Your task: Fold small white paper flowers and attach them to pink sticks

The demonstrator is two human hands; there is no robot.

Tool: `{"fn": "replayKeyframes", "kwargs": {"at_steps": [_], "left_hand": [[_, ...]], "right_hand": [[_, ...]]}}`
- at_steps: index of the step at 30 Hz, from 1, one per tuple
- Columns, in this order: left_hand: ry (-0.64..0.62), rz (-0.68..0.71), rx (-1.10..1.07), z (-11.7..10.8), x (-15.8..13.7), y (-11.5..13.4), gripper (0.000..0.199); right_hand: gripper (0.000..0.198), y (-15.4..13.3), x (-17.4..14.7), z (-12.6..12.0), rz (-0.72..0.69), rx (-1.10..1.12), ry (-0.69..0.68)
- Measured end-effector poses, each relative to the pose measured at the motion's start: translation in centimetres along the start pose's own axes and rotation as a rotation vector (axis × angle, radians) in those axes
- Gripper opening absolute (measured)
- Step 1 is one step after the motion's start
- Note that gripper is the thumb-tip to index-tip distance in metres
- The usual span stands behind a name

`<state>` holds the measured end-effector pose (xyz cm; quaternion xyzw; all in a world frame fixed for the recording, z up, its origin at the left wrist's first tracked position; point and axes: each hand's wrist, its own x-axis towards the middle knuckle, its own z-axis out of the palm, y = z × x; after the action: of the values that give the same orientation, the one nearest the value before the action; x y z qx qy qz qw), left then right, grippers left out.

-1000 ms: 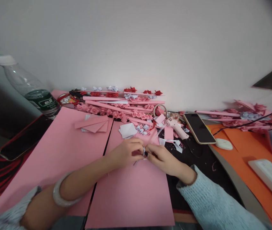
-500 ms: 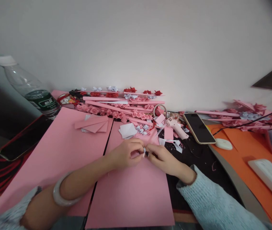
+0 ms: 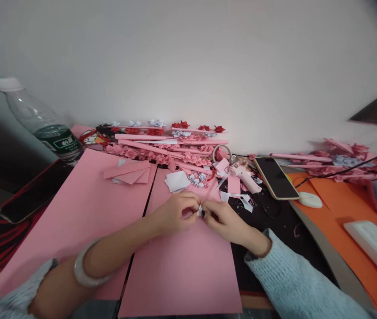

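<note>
Desk in a plain room, in use as a paper-craft corner; home or office cannot be told.
The counter stands against a bare pale wall, and a white mouse, a dark cable and a phone mark it as everyday desk space, with a green-labelled drink bottle towards the left end. Craft supplies fill the rest: large pink sheets across the front, orange sheets on the right, and, near the wall, paper flowers, rolled pink sticks, a tape roll, a pale pink glue gun and scattered paper scraps.
</note>
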<state>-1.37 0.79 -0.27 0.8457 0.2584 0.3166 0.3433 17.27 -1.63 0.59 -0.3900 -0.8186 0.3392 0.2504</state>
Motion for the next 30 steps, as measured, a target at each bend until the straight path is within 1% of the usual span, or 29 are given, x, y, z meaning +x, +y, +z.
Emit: {"fn": "replayKeyframes", "kwargs": {"at_steps": [7,18,25,30], "left_hand": [[0.021,-0.036,0.032,0.07,0.05,-0.08,0.01],[0.041,-0.007,0.039,0.15,-0.06,0.47,0.011],[0.061,-0.024,0.131,0.23,-0.06,0.44,0.011],[0.051,-0.015,0.174,0.11,0.0,0.59,0.011]], "right_hand": [[0.021,-0.08,-0.01,0.01,0.049,-0.037,0.032],[0.02,0.03,-0.06,0.06,0.029,-0.029,0.051],[0.015,0.13,-0.22,0.09,0.08,-0.046,0.063],[0.013,-0.01,-0.26,0.07,0.079,-0.064,0.087]]}}
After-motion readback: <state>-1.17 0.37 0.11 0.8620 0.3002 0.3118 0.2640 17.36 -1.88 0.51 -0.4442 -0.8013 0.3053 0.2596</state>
